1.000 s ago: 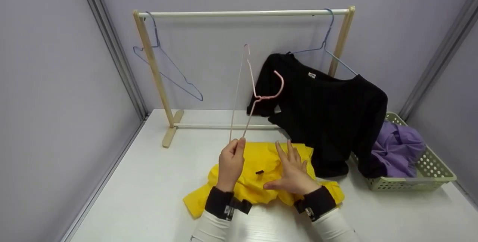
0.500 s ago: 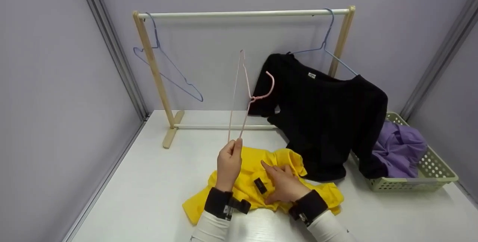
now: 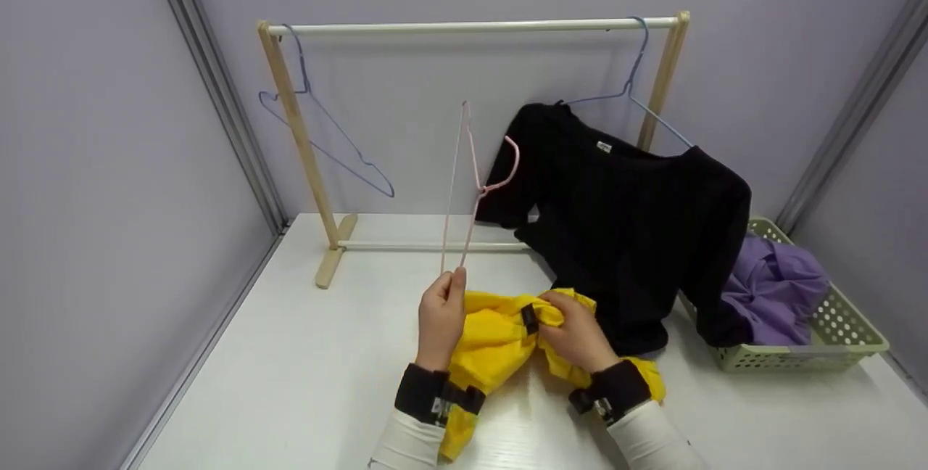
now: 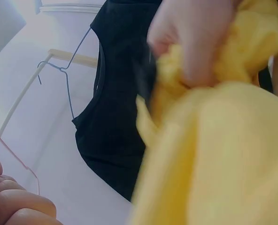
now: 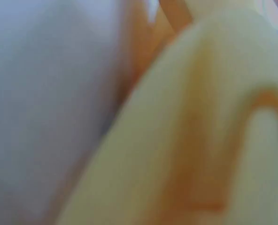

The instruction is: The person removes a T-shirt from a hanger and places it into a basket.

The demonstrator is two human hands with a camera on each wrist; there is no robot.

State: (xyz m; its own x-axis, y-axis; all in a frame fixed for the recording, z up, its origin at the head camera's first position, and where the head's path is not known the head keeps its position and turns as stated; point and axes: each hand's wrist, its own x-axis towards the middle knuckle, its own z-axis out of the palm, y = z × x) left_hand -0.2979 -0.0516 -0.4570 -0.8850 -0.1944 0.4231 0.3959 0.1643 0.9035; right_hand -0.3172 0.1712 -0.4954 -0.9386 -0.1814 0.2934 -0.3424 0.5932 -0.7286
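The left hand (image 3: 441, 319) curls round the hanger (image 3: 483, 191); the right hand (image 3: 581, 339) grips yellow cloth (image 3: 489, 345); the basket (image 3: 790, 360) holds purple cloth (image 3: 776, 285).

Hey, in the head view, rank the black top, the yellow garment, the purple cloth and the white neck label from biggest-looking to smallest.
Counting only what shows:
1. black top
2. yellow garment, partly covered and bunched
3. purple cloth
4. white neck label
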